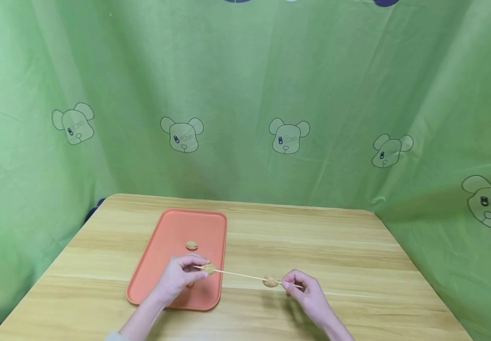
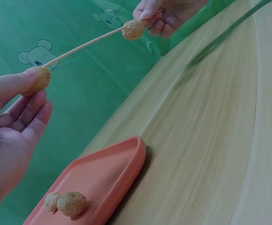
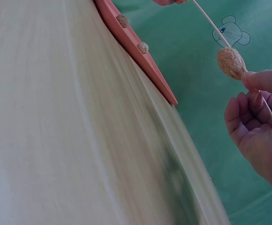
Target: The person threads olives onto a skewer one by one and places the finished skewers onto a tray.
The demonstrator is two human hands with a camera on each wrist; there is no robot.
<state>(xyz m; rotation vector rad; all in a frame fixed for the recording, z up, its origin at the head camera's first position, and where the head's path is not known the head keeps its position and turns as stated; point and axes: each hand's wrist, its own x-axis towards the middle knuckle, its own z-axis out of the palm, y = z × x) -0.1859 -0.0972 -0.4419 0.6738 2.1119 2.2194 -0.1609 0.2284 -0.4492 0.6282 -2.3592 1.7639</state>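
Note:
A thin wooden skewer (image 1: 241, 274) stretches between the two hands above the table. My left hand (image 1: 179, 277) pinches a brown wrinkled ball (image 2: 41, 80) at the skewer's left end, and a short length of stick shows beyond that ball in the head view. Near the other end, my right hand (image 1: 307, 291) grips the skewer between thumb and fingers. Another brown ball (image 3: 230, 63) sits on the stick right beside those fingers. Two loose balls lie on the pink tray: one ball (image 1: 192, 245) is plainly visible, the other is mostly hidden by the left hand in the head view.
The pink tray (image 1: 177, 225) with a raised rim lies on the left part of the wooden table (image 1: 313, 237), partly under my left arm. A green curtain (image 1: 237, 85) with bear-head prints hangs behind and along both sides.

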